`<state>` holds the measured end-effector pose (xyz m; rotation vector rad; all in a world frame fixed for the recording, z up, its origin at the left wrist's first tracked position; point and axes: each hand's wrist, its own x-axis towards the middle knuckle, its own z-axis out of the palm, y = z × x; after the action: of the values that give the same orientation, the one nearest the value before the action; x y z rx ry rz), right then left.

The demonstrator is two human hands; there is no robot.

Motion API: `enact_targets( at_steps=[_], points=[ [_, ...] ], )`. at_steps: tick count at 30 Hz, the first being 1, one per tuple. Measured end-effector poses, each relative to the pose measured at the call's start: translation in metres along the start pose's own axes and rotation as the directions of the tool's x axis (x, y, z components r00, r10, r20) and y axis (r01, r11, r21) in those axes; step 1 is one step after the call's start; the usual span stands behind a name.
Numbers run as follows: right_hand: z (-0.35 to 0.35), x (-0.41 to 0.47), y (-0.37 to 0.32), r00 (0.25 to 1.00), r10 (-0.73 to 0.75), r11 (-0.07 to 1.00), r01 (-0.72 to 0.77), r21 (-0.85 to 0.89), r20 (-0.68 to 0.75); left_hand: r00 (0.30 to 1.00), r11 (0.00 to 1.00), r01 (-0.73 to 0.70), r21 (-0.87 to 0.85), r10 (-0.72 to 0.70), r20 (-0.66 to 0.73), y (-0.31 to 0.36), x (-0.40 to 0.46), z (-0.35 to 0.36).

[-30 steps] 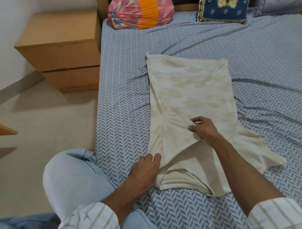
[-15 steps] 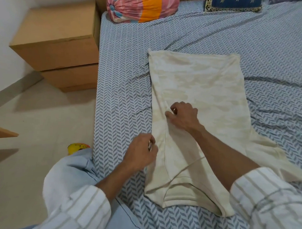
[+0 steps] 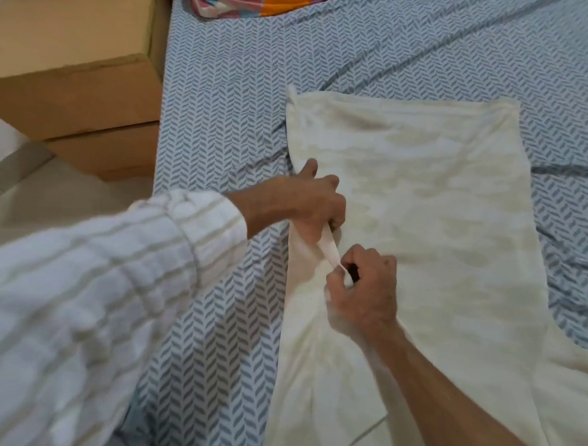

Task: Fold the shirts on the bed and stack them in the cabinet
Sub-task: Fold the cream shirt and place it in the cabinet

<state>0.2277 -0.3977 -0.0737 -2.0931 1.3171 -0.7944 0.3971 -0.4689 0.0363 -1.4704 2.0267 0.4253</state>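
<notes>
Two hands were working on one shirt [image 3: 430,207] that lay flat on the bed [image 3: 230,97]. Around it the sheet [image 3: 408,50], blue-grey with a herringbone pattern, showed several long creases, one of them running from the shirt's far left corner toward the head of the bed. At the top edge of the view lay a bundle [image 3: 257,1] in pink, blue and orange cloth, well apart from the shirt. Beside the bed, on the left, stood a wooden cabinet [image 3: 74,81] with a lower part under it, and the pale floor [image 3: 53,194] was visible near it. Nothing lay on the shirt except the hands.

The shirt was cream with a faint blotchy pattern. Its long axis ran away from the person, slightly leaning to the left, with the straight hem at the far end. The left side was folded inward, so that edge made a straight line. On the right, near the person, the cloth spread out wider.

The left hand [image 3: 310,203], in a striped white sleeve [image 3: 100,282], had its fingers curled round a narrow strip of the shirt at the folded left edge, the thumb pointing forward. The right hand [image 3: 367,292] pinched the near end of that same strip. The strip was stretched tight between the two hands, which were just beside each other.
</notes>
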Motion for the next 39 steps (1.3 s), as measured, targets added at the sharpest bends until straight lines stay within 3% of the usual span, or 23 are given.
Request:
enact_targets(
  at_steps=[4,8,12,15,20,23,27,28,30,33,36,38,39],
  points=[
    [0.001,0.002,0.001,0.999,-0.026,1.0,0.026,0.015,-0.025,0.989,0.962,0.138,0.235,-0.147,0.02,-0.046,0.018,-0.034],
    [0.004,0.004,0.001,0.999,-0.028,0.999,0.028,0.028,-0.026,0.993,0.904,0.09,0.418,-0.053,-0.101,-0.108,0.051,-0.048],
    [0.004,0.005,0.001,0.999,-0.018,0.999,0.019,0.028,-0.03,0.949,0.852,0.175,0.494,-0.011,-0.316,-0.152,0.08,-0.053],
    [0.004,0.006,0.004,0.998,-0.053,0.997,0.054,0.046,-0.023,0.882,0.884,0.262,0.388,-0.055,-0.469,-0.162,0.098,-0.065],
    [0.004,0.008,0.008,0.992,-0.119,0.988,0.121,0.091,-0.03,0.735,0.975,0.215,0.05,-0.128,-0.666,-0.139,0.13,-0.091],
    [0.004,0.009,0.008,0.99,-0.135,0.985,0.139,0.098,-0.05,0.737,0.975,0.22,-0.044,-0.195,-0.648,-0.123,0.155,-0.093],
    [0.009,0.009,0.012,0.99,-0.133,0.989,0.136,0.051,-0.047,0.804,0.947,0.201,-0.252,-0.306,-0.509,-0.117,0.185,-0.065],
    [0.009,0.009,0.012,0.99,-0.135,0.99,0.136,0.038,-0.041,0.801,0.919,0.166,-0.356,-0.337,-0.495,-0.116,0.184,-0.058],
    [0.01,0.009,0.013,0.991,-0.13,0.991,0.131,0.022,-0.025,0.726,0.832,0.128,-0.54,-0.45,-0.521,-0.114,0.169,-0.043],
    [0.008,0.009,0.012,0.996,-0.087,0.996,0.087,0.011,0.017,0.57,0.614,-0.014,-0.789,-0.644,-0.511,-0.1,0.108,-0.013],
    [0.003,0.008,0.004,0.998,-0.02,0.999,0.021,-0.023,0.068,0.499,0.385,-0.083,-0.919,-0.783,-0.373,-0.058,0.024,0.029],
    [-0.002,0.007,-0.003,0.996,0.009,0.999,-0.004,-0.051,0.093,0.546,0.239,0.053,-0.97,-0.82,-0.172,-0.017,-0.033,0.063],
    [-0.006,0.007,-0.007,0.992,0.039,0.998,-0.033,-0.054,0.122,0.619,0.178,0.15,-0.973,-0.784,-0.048,0.007,-0.062,0.083]
  ],
)
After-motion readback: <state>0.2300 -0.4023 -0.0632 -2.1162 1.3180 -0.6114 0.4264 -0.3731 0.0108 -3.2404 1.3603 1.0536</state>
